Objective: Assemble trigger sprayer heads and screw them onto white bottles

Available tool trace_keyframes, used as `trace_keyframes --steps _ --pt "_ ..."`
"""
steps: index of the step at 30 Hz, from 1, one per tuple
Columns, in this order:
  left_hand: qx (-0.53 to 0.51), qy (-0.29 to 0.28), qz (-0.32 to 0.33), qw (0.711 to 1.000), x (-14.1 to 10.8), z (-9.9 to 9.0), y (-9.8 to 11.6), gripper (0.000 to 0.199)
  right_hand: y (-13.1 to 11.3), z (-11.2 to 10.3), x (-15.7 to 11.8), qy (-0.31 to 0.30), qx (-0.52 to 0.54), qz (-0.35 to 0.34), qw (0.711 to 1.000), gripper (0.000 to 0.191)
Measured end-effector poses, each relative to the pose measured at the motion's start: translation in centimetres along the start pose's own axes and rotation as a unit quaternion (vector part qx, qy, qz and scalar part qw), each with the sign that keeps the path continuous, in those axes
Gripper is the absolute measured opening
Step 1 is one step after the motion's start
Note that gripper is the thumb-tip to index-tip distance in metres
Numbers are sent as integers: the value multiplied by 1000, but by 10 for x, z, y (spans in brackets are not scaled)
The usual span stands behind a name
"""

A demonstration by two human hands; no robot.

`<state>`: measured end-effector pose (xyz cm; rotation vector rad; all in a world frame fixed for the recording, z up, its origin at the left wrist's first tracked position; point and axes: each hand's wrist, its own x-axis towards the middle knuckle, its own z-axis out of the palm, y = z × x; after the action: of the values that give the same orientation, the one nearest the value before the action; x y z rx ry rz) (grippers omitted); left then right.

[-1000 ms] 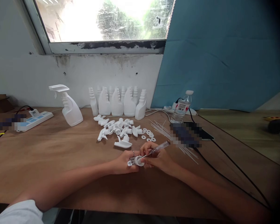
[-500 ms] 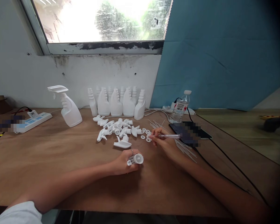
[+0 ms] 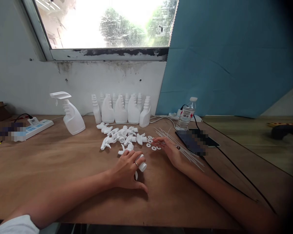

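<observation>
My left hand rests low over a white trigger spray head, fingers bent across its top and thumb stretched away from it. Part of that spray head is hidden beneath the fingers. Beside the small white ring washers, my right hand has its fingers reaching left. A slim pen-like stick passes through that hand, with its dark end showing at the back; the fingers hide most of it. Just beyond my left hand lies a pile of white spray heads.
White bottles without heads stand along the wall. A complete spray bottle is on the left, near a power strip. Thin white tubes, a phone, cables and a clear water bottle are on the right.
My left hand has turned palm down and loosened, lowering the spray head it gripped. My right hand has tilted the pen-like stick, so its clear barrel no longer sticks out to the right.
</observation>
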<state>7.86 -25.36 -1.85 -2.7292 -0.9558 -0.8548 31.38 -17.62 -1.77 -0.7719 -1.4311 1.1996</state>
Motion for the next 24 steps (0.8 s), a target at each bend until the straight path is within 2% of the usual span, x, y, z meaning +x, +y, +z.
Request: trace_keyframes --steps 4,7,9,17,24 --pt "19 -34 -27 999 -1 0 1 86 7 -4 2 38 -105 -6 994 50" --pt "33 -56 -45 997 -2 -2 1 63 10 -9 5 67 -190 -27 979 52" --pt "37 -59 -52 996 -2 -3 1 49 11 -12 7 66 -223 -37 972 47" --pt "25 -40 -46 998 -2 2 1 40 11 -10 8 19 -267 -72 961 27" --pt "34 -31 -57 997 -1 4 -1 27 4 0 2 -52 -293 -88 951 23"
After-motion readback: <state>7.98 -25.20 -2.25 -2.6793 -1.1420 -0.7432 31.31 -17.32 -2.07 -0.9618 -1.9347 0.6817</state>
